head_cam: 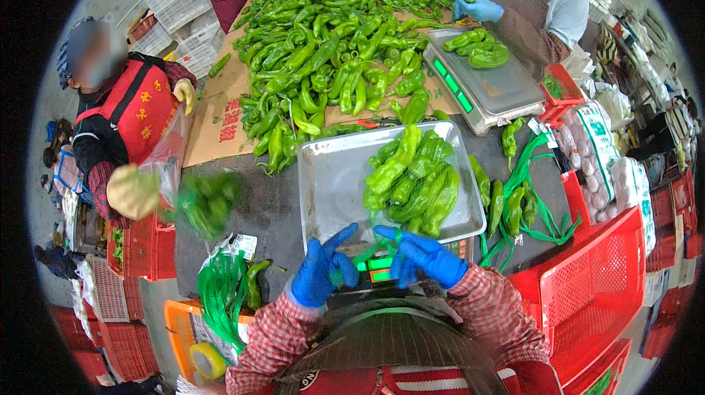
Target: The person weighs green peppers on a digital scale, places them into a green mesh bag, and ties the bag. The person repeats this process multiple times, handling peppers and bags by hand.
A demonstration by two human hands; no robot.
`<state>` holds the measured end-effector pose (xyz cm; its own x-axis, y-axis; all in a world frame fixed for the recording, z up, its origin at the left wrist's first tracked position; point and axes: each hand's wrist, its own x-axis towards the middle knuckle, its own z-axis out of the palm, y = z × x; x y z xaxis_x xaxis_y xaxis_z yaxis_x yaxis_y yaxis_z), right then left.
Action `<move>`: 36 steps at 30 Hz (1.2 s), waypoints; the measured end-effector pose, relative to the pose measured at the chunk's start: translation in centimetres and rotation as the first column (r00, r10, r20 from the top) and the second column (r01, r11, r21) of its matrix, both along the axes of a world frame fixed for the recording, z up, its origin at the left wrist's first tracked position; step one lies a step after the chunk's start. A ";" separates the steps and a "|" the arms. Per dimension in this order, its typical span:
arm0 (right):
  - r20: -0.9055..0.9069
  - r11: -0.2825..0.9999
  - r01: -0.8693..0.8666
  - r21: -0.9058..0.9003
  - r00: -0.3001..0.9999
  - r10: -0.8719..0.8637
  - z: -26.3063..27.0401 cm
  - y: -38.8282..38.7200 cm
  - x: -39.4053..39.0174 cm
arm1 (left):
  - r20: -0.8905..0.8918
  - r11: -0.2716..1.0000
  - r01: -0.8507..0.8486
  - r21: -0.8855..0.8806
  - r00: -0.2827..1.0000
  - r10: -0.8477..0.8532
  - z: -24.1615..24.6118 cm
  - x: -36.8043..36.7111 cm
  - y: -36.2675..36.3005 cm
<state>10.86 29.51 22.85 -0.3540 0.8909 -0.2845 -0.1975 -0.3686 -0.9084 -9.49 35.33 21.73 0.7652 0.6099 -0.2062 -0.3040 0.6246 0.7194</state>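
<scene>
Green peppers (pixel 410 183) lie inside a green mesh net on the metal tray (pixel 333 191) of a scale, right of its middle. The net's loose end (pixel 380 249) runs toward me, over the lit display. My left hand (pixel 325 268), in a blue glove, is raised at the tray's near edge, index finger extended; whether it touches the net is unclear. My right hand (pixel 427 257), gloved too, has its index finger and thumb near the net's end and seems to pinch it. Behind the tray spreads a large heap of green peppers (pixel 330 42) on cardboard.
A second scale (pixel 484 75) holds peppers at the back right. Green net sleeves lie at left (pixel 223 296) and right (pixel 529 191). A blurred bunch of peppers (pixel 208 202) is near a co-worker's gloved hand (pixel 132 191). A red crate (pixel 595 285) and yellow tape roll (pixel 207 361) flank me.
</scene>
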 end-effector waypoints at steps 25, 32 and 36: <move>0.138 0.950 0.203 0.238 0.961 -0.240 1.2 -3.3 -2.7 | -0.455 0.240 0.399 0.885 0.632 0.628 -0.1 4.9 -0.6; -0.314 0.959 0.273 0.081 0.920 -0.236 3.5 -4.8 0.3 | -0.342 -0.300 0.565 0.768 0.759 0.555 -0.7 6.3 0.7; -0.435 0.793 0.458 0.402 0.857 -0.274 7.2 -6.1 4.2 | -0.172 0.069 0.158 0.985 0.942 0.287 -0.6 5.4 2.0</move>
<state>15.05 23.43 30.07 0.0373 0.9584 0.2831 -0.5517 0.2559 -0.7938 -4.10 37.35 21.09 0.7569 0.4586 0.4655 0.0245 -0.7318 0.6811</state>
